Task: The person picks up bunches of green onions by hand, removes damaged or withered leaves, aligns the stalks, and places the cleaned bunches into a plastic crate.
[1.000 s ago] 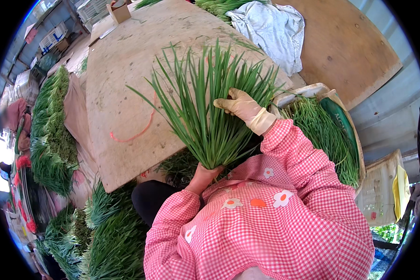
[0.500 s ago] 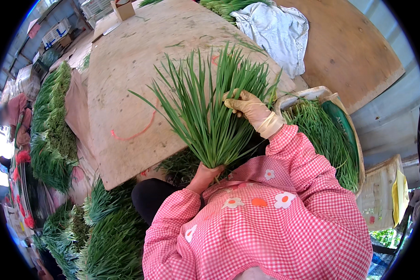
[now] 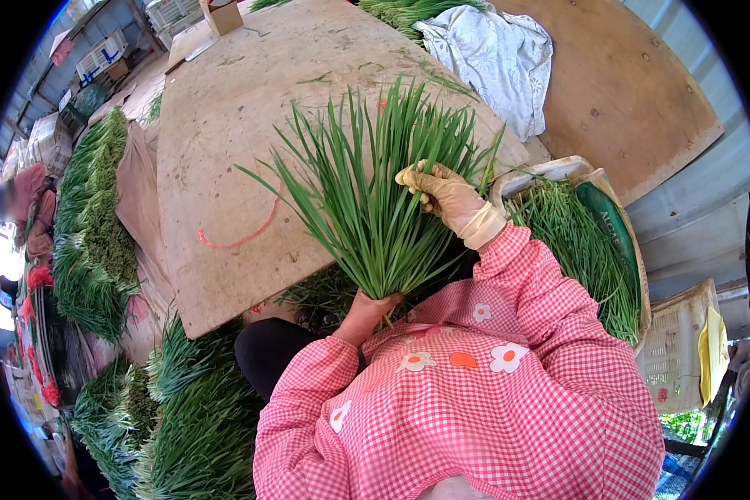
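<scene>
A fanned bunch of green chives (image 3: 362,208) stands upright in front of my body, its leaf tips spread over the near part of the wooden board. My left hand (image 3: 367,317) is closed round the bunch's lower end, and the stem bases are mostly hidden in it. On the bunch's right side, about halfway up, my right hand (image 3: 448,196) wears a stained thin glove with a band at the wrist. Its thumb and fingers are pinched together on a few chive leaves; exactly how many cannot be made out.
The wooden board (image 3: 225,150) carries a red string (image 3: 242,240) and leaf scraps. A tub (image 3: 546,171) of chives is close on the right, with a white cloth (image 3: 492,62) beyond. Chive heaps (image 3: 204,417) lie low on the left. Another person (image 3: 29,204) is at far left.
My right hand has shifted very slightly left and down along the leaves, its fingers still pinched. The left hand holds the bunch in the same place.
</scene>
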A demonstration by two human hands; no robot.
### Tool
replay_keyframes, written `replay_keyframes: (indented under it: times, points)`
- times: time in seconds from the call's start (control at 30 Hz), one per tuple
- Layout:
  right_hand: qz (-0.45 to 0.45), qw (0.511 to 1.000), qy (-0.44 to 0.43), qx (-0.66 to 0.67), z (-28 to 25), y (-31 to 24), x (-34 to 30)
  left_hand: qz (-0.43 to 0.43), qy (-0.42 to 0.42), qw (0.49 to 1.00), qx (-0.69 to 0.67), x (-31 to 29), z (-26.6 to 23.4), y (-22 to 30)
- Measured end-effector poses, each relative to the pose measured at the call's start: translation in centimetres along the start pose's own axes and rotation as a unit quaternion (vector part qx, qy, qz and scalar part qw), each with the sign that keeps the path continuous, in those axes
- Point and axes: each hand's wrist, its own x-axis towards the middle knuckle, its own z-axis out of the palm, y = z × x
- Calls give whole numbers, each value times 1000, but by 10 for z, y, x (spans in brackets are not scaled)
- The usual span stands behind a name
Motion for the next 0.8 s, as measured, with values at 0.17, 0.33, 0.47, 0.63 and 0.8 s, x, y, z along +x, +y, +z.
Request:
replay_keyframes:
  times: [0.17,0.33,0.47,0.63,0.8]
  points:
    - [8,999,-18,39,-4,-5,-2,-17,-8,1000,0,0,0,0]
    - [-44,997,-5,65,-12,-23,-1,-11,-15,1000,-3,-2,-2,-1]
    - [-69,986,13,152,-32,-40,4,-13,-24,1000,-3,0,-4,-5]
    - [-137,970,51,194,-42,-54,-6,-9,-21,1000,-7,2,-5,-8]
    - [-230,962,142,-36,-18,-59,-29,-3,-15,1000,5,1,-4,-9]
